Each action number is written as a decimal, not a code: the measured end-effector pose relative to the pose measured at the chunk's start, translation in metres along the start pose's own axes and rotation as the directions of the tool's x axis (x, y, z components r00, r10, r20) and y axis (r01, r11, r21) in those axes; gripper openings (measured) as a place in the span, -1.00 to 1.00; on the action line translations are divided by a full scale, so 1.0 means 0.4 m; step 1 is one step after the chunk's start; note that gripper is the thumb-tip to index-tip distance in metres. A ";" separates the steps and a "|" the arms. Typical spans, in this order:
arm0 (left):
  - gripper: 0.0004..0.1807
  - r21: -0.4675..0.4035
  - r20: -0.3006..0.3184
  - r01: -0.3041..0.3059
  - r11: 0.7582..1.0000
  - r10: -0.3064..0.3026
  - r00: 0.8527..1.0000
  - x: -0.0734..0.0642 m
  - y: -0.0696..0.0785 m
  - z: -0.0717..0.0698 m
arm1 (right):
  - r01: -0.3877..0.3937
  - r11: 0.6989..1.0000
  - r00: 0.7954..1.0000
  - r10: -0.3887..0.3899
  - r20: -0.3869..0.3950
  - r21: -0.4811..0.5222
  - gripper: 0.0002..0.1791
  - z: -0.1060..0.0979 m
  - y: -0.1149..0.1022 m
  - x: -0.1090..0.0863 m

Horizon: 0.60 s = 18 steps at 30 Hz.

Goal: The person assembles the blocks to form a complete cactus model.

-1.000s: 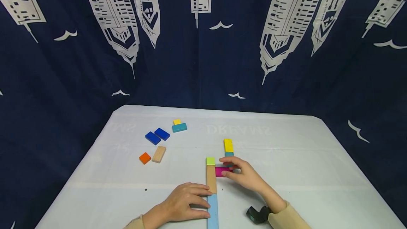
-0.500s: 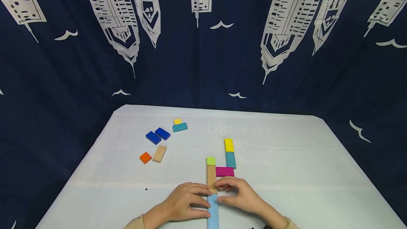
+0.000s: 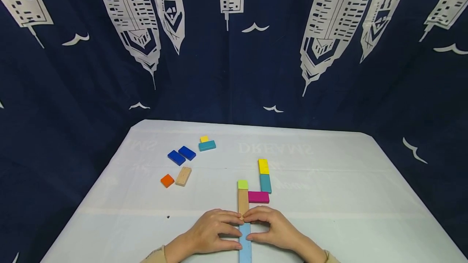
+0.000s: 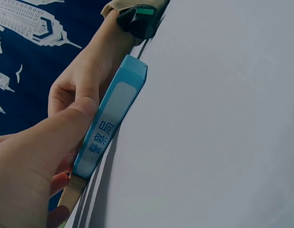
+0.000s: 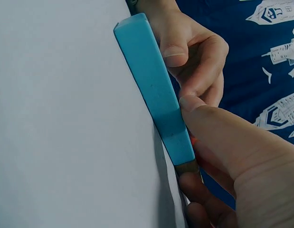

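Observation:
A long light-blue block, printed with characters on one side in the left wrist view, lies in line with a plain wooden block and a lime-green block. My left hand rests its outstretched fingertips along the left side of this row. From the other side, my right hand touches it, thumb at the light-blue block and loosely bent fingers where it meets the wooden one. A magenta block juts right from the wooden block, below a teal block and a yellow block.
Toward the back left lie two dark-blue blocks, an orange block, a loose wooden block, another teal block and a small yellow block. A dark printed curtain hangs behind the white table.
My right hand has left the magenta block and come down toward me to the joint of the wooden and light-blue blocks. The left hand has stayed in place.

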<state>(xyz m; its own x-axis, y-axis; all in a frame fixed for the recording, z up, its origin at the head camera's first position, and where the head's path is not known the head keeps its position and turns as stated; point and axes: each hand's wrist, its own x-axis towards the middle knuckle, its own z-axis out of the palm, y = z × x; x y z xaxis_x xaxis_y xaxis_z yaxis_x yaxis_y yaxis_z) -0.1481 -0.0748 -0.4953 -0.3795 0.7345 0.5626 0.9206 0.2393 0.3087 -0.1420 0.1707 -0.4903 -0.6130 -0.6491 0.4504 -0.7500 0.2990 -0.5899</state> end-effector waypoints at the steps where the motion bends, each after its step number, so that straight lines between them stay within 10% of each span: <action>1: -0.72 0.007 -0.011 -0.009 1.000 0.009 1.000 0.002 -0.002 -0.002 | -0.001 1.000 1.000 0.001 0.001 -0.008 -0.63 -0.001 0.001 -0.001; 10: -0.67 0.091 -0.117 0.119 0.989 -0.108 0.987 0.003 -0.050 -0.070 | -0.005 1.000 1.000 0.005 0.008 -0.003 -0.67 -0.002 0.001 -0.001; 18: -0.67 0.174 -0.294 0.321 0.931 -0.262 0.919 -0.043 -0.151 -0.160 | -0.016 1.000 1.000 0.016 0.010 0.002 -0.67 -0.003 0.000 -0.004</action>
<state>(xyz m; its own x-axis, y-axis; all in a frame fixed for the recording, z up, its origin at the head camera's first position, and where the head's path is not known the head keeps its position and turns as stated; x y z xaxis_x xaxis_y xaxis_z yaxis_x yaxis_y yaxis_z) -0.2032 -0.1426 -0.4745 -0.6168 0.4256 0.6621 0.7514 0.5688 0.3345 -0.1412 0.1727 -0.4903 -0.6222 -0.6513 0.4344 -0.7397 0.3075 -0.5986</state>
